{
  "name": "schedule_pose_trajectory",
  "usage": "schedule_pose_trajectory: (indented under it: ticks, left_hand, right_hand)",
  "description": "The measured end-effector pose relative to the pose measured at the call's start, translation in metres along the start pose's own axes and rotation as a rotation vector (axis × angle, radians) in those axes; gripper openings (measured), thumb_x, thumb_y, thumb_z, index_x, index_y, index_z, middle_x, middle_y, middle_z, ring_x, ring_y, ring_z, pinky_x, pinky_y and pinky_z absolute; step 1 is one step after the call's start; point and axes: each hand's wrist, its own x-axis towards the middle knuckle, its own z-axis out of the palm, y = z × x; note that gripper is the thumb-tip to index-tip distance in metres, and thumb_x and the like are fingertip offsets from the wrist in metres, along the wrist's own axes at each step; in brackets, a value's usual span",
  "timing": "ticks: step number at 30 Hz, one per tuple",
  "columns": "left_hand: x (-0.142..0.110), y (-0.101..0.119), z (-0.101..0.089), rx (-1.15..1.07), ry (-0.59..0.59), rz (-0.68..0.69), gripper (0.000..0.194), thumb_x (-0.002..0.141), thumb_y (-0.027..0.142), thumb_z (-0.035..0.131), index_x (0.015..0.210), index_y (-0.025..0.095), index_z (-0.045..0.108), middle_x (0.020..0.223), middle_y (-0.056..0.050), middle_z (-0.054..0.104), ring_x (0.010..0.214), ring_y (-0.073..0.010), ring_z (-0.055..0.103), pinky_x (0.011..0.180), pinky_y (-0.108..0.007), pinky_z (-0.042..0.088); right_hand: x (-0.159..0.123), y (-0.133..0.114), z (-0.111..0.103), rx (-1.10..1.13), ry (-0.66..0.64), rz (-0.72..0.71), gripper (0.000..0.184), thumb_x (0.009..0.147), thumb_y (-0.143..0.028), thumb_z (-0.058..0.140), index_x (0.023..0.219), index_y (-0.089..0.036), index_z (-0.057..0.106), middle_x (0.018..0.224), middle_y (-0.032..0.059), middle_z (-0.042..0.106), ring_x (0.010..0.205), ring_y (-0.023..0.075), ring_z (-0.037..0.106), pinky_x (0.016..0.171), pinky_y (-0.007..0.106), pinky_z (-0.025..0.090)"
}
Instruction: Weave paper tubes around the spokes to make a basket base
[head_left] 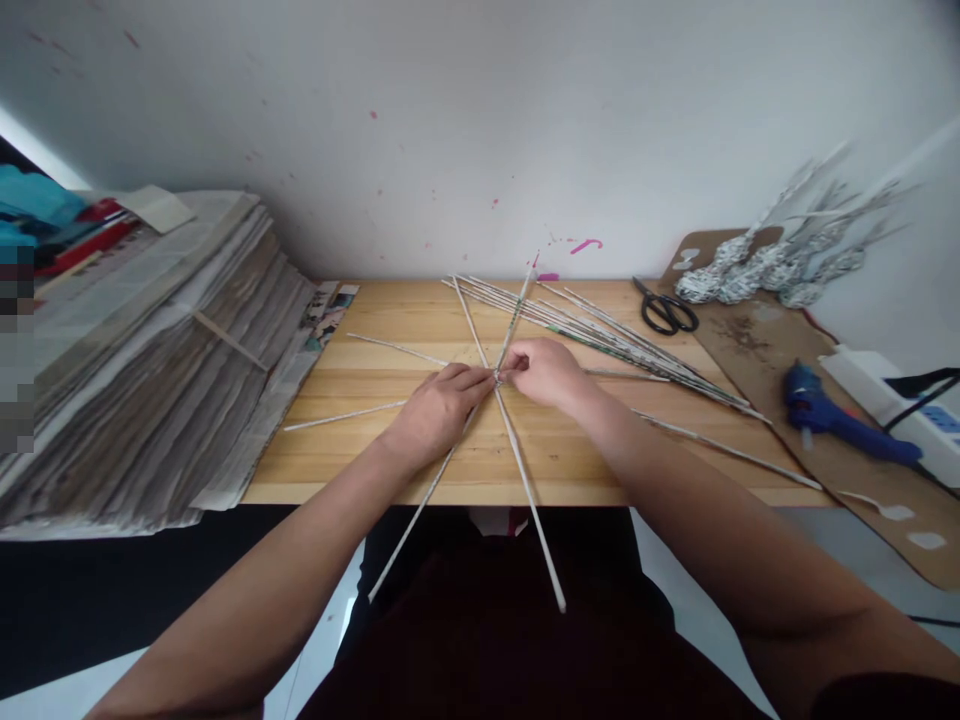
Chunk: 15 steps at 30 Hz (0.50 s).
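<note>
Several thin rolled paper sticks [525,480] lie crossed in a star on the wooden table [375,460]. My left hand [439,405] and my right hand [544,372] meet at the crossing point, each with fingers pinched on the sticks there. Two sticks reach past the table's front edge toward me. Others fan out to the left, right and back.
A bundle of spare paper sticks [600,335] lies at the back right. Black scissors [666,308], a blue glue gun [840,418] on a cardboard sheet, a white power strip [892,392] and woven paper pieces [772,262] sit right. A tall newspaper stack [142,360] fills the left.
</note>
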Motion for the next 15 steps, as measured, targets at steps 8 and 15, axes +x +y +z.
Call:
schedule_pose_trajectory:
  ticks: [8, 15]
  left_hand:
    - [-0.0023, 0.0018, 0.0018, -0.036, 0.019, -0.034, 0.035, 0.102, 0.018, 0.047, 0.135, 0.018, 0.06, 0.134, -0.01, 0.066, 0.119, -0.024, 0.06, 0.101, -0.044, 0.052]
    - [-0.0036, 0.0004, 0.0041, -0.01, 0.011, -0.03, 0.037, 0.102, 0.019, 0.046, 0.137, 0.016, 0.058, 0.135, -0.011, 0.065, 0.119, -0.0254, 0.059, 0.101, -0.045, 0.051]
  right_hand:
    - [0.0066, 0.0011, -0.0056, 0.048, -0.049, 0.009, 0.006, 0.077, -0.02, 0.078, 0.072, -0.02, 0.074, 0.07, -0.003, 0.071, 0.062, 0.0094, 0.058, 0.06, 0.023, 0.038]
    - [0.0072, 0.0004, -0.0085, 0.036, -0.087, 0.002, 0.005, 0.077, -0.023, 0.077, 0.073, -0.021, 0.075, 0.071, -0.0029, 0.073, 0.063, 0.0101, 0.06, 0.057, 0.023, 0.038]
